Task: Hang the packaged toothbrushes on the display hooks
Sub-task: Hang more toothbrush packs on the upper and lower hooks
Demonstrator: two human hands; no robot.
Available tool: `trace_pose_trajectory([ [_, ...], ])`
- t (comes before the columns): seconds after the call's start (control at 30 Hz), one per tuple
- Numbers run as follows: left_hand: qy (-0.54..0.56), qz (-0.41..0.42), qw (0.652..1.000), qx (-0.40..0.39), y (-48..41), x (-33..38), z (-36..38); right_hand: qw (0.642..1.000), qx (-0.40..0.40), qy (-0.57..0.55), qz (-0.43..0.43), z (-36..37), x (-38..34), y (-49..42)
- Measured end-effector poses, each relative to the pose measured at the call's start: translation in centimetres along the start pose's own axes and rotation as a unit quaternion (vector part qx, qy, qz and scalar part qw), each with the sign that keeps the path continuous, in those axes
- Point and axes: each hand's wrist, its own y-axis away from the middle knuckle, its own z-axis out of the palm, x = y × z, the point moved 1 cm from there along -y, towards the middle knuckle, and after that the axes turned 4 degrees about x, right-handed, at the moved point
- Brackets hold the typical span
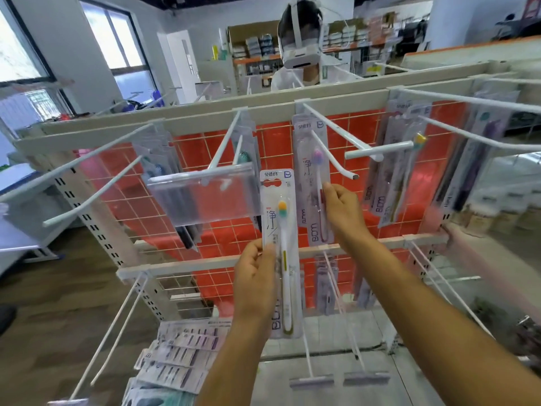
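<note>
The left hand (254, 276) grips an upright toothbrush pack (278, 227): clear blister, white handle, yellow-and-green bristles, held before the rack (205, 118). Just beyond, the right hand (344, 209) pinches a pink-bristled pack (308, 171) hanging on a white hook (336, 165).

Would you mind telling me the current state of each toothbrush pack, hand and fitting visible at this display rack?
Yellow-headed toothbrush pack: upright, off any hook, gripped by the left hand.
Pink-headed toothbrush pack: hanging on the centre hook, pinched by the right hand.
Clear label holder: hanging at a hook's front end.
Spare packs: lying stacked, lower left.
</note>
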Motion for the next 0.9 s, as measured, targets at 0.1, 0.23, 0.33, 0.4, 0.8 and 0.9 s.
trace_pose_trajectory([
  [0.1, 0.003, 0.000, 1.000, 0.007, 0.0, -0.1, 0.0, 1.000, 0.000, -0.004, 0.008, 0.6, 0.0, -0.5],
  [0.23, 0.002, 0.003, 1.000, 0.015, 0.0, -0.3, 0.1, 1.000, 0.000, -0.009, 0.015, 0.9, 0.2, -0.5],
  [0.33, -0.002, 0.006, 1.000, 0.018, 0.1, -0.3, 0.2, 0.999, -0.007, -0.018, 0.027, 0.6, 0.5, 0.2],
  [0.4, -0.006, 0.004, 1.000, 0.019, 0.2, -0.3, 0.4, 0.999, 0.013, -0.025, 0.029, 0.1, 1.0, 1.0],
  [0.8, -0.005, 0.023, 1.000, 0.006, 2.5, -0.3, 2.7, 0.980, -0.106, -0.161, 0.041, -2.7, -0.6, 10.6],
  [0.9, -0.001, 0.036, 0.999, -0.008, 3.2, -0.3, 3.4, 0.972, -0.116, -0.199, 0.039, -3.3, -1.3, 12.0],
])
